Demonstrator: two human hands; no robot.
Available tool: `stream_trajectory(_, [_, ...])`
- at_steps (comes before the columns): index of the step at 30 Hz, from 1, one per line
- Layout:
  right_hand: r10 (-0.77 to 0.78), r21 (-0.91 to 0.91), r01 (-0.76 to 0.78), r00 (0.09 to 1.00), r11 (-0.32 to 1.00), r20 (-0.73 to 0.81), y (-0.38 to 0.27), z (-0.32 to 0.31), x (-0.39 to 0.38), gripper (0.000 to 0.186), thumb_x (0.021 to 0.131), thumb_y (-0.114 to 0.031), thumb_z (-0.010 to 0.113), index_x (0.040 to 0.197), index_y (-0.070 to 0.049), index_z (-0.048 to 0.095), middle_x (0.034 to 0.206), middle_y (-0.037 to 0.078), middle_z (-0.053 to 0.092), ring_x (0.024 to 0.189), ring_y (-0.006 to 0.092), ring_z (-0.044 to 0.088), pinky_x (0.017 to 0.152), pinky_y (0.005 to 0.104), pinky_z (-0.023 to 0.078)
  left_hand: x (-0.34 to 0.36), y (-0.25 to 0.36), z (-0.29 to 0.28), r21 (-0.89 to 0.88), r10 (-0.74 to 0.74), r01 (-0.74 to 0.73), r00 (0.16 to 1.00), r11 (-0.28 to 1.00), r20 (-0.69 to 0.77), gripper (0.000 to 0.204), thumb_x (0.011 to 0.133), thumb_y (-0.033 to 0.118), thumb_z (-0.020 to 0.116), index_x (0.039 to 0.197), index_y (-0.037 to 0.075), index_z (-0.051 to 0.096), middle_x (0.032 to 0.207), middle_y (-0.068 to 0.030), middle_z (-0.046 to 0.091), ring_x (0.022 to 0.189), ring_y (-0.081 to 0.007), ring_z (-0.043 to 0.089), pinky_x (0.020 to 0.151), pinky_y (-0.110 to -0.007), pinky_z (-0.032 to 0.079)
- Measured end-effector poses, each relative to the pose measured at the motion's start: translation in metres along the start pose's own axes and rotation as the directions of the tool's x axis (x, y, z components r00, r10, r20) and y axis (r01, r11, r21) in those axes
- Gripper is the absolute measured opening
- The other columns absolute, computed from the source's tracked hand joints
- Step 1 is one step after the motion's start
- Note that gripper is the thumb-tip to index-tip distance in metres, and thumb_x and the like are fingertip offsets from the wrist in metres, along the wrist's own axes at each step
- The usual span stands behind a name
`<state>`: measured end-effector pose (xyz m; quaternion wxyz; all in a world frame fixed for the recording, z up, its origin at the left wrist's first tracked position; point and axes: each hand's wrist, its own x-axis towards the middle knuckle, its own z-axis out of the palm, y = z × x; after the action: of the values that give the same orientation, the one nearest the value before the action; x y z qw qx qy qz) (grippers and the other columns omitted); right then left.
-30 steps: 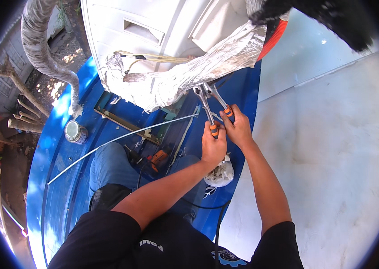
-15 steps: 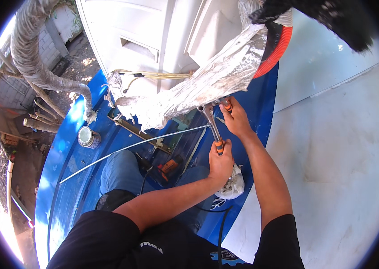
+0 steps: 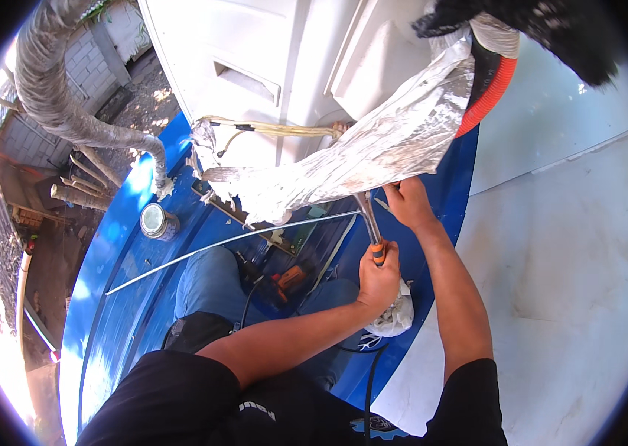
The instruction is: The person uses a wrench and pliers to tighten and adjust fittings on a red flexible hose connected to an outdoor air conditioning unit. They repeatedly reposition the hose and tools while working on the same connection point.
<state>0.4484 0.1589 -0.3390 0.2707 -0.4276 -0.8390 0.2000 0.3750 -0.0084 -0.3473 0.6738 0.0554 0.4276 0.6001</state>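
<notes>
My left hand (image 3: 380,276) is closed round the orange-and-black grip of a metal wrench (image 3: 371,226). The wrench points up, and its head is hidden beneath a pipe wrapped in silvery-white sheeting (image 3: 373,160). Close to the wrench's shaft ends a long thin metal rod (image 3: 232,239), which slants down to the left above the blue metal surface. My right hand (image 3: 412,204) is just right of the wrench, fingers curled at the wrap's lower edge. Its fingertips are partly covered; the orange-gripped tool seen in it earlier is hidden now.
An open can (image 3: 158,222) stands on the blue metal sheet (image 3: 128,253) at left. Between my knees lies an orange-and-black power tool (image 3: 289,279) with a cable. A white plastic bundle (image 3: 394,316) is below my left hand. A white housing (image 3: 247,59) rises ahead; a red corrugated hose (image 3: 489,100) bends at right.
The view has shifted, so the scene sits slightly right and lower. The wrench's head and the tool in my right hand have gone out of sight under the wrapped pipe.
</notes>
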Motion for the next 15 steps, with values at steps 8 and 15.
stream_trajectory(8, [0.089, 0.349, -0.105, 0.994, 0.931, 0.063, 0.034, 0.016, 0.004, 0.051, 0.106, -0.051, 0.054, 0.110, -0.001, 0.062, 0.083, 0.009, 0.060, 0.078, 0.0183, 0.057, 0.075, 0.0328, 0.048, 0.010, -0.012, 0.005, 0.133, 0.177, -0.173, 0.984, 0.976, -0.020, 0.020, 0.106, 0.018, 0.061, 0.091, 0.008, 0.053, 0.069, 0.0007, 0.051, 0.055, -0.0085, 0.049, 0.049, -0.029, 0.040])
stream_trajectory(15, [0.190, 0.146, -0.189, 0.982, 0.971, 0.005, 0.022, 0.014, -0.003, 0.061, 0.106, -0.059, 0.049, 0.100, 0.000, 0.063, 0.077, 0.017, 0.060, 0.073, 0.0288, 0.054, 0.071, 0.0416, 0.046, 0.001, -0.009, 0.004, 0.368, 0.415, -0.366, 0.908, 0.855, -0.063, 0.019, 0.106, 0.019, 0.059, 0.099, 0.002, 0.056, 0.074, -0.0059, 0.058, 0.066, -0.0165, 0.056, 0.064, -0.036, 0.047])
